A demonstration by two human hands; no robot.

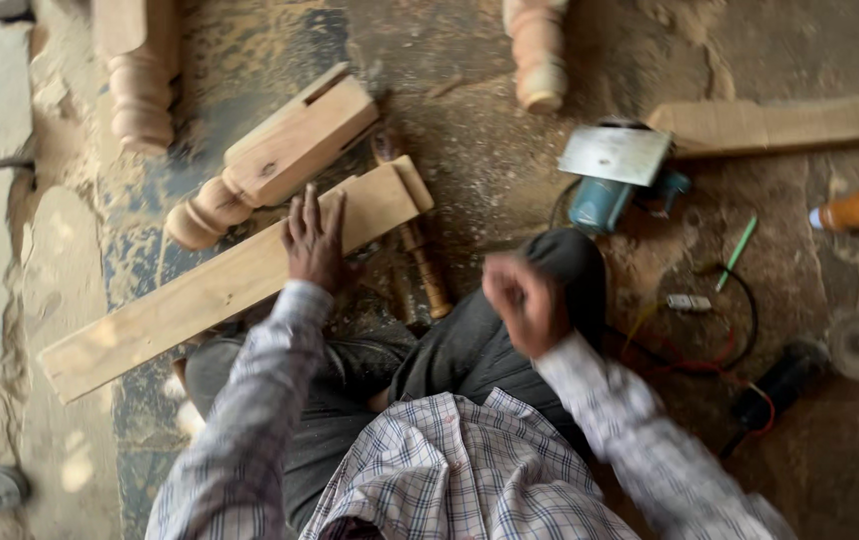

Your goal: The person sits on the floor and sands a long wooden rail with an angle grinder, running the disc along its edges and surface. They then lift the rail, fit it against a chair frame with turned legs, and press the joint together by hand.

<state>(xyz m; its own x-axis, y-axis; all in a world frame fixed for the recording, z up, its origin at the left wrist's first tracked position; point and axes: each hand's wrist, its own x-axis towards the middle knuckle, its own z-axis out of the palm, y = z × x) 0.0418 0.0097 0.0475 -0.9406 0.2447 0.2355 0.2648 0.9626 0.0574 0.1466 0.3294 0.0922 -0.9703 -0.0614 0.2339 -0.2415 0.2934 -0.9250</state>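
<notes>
**Left hand flat on the slanting plank, right fist raised clear**

Nearest the camera a checked shirt [470, 470] in white, blue and red is seen, with grey trousers [450, 350] over bent knees below it. The person is seated on a dusty stone floor [490, 150] strewn with sawdust.

The left hand [315, 245] is laid palm down on a long, pale, flat wooden plank [220, 285], its fingers [312, 212] spread open and pressed to the wood, nothing being gripped. The plank's long axis runs on a slant, from low at the left of the view to higher at the right, where it ends just past the fingertips. The hand is placed toward that upper end, so most of the length lies down and to the left of it.

The right hand [525, 300] is held above the knee, blurred, closed into a fist; whether anything is enclosed cannot be told. It is kept apart from the plank, the left hand being far the nearer.

Just beyond the plank a turned wooden furniture leg with a square block end [280, 155] is lying, roughly parallel to it. A blue power tool with a metal plate [615, 175] and a black angle grinder [780, 385] are lying to the right.
</notes>
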